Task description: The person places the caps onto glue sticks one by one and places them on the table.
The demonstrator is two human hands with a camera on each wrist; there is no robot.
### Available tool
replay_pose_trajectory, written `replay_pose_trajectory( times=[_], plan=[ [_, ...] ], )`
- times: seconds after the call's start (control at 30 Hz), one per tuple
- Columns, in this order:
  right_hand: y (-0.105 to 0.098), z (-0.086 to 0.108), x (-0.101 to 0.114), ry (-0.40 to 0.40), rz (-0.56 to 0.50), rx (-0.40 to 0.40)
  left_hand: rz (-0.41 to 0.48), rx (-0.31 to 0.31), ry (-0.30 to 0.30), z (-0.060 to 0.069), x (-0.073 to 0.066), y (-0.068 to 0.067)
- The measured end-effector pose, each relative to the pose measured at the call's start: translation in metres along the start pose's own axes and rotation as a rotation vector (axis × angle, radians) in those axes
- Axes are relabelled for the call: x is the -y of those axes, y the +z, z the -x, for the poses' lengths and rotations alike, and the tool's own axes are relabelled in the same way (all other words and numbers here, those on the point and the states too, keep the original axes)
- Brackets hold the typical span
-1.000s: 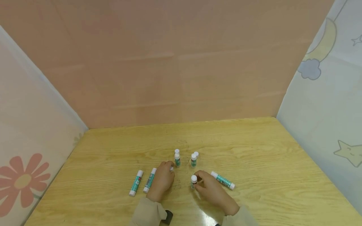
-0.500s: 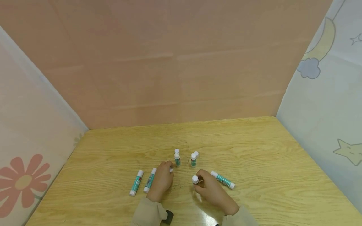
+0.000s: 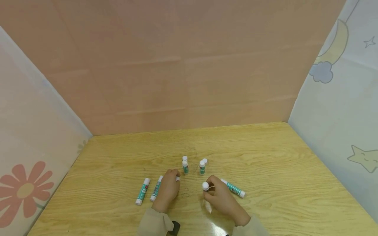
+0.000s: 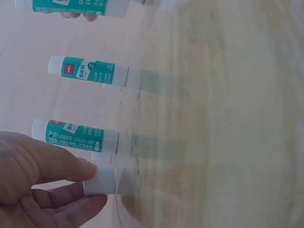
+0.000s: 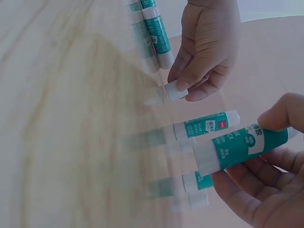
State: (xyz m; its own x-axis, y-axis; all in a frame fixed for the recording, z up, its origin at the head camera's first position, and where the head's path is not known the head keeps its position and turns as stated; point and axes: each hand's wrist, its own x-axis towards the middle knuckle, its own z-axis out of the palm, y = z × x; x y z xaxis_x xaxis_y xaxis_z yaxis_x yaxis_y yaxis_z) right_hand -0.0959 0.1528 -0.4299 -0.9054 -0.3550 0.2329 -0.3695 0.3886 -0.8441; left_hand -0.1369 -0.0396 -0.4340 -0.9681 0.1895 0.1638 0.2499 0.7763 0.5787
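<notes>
My left hand (image 3: 167,189) pinches a white cap (image 4: 99,180) between thumb and fingers, down at the tabletop. To its right, my right hand (image 3: 222,199) grips a green-and-white glue stick (image 5: 248,145) around its body, white end up in the head view. Whether its base touches the table I cannot tell. Beyond the hands two more glue sticks, one at left (image 3: 185,168) and one at right (image 3: 202,168), stand upright. A loose white cap sits behind each, the left one (image 3: 184,158) and the right one (image 3: 205,161).
Two glue sticks lie left of my left hand, an outer one (image 3: 143,191) and an inner one (image 3: 156,188) partly beside the hand. Another (image 3: 234,188) lies just right of my right hand. A wall of cloth (image 3: 186,82) rises behind the wooden table (image 3: 118,154).
My right hand has shifted slightly right with the glue stick. The left hand has drifted slightly left and nearer with the cap.
</notes>
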Motion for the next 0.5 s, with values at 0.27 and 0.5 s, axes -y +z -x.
replay_pose_trajectory(
  times=[0.27,0.5],
  plan=[
    [-0.0025,-0.001,0.0065,0.025,0.02,-0.022,0.001,-0.041,0.051,0.0036,-0.0004,-0.0015],
    [-0.004,-0.0019,0.0063,0.034,0.072,-0.039,0.017,-0.072,0.064,0.0053,-0.0013,-0.0043]
  ],
)
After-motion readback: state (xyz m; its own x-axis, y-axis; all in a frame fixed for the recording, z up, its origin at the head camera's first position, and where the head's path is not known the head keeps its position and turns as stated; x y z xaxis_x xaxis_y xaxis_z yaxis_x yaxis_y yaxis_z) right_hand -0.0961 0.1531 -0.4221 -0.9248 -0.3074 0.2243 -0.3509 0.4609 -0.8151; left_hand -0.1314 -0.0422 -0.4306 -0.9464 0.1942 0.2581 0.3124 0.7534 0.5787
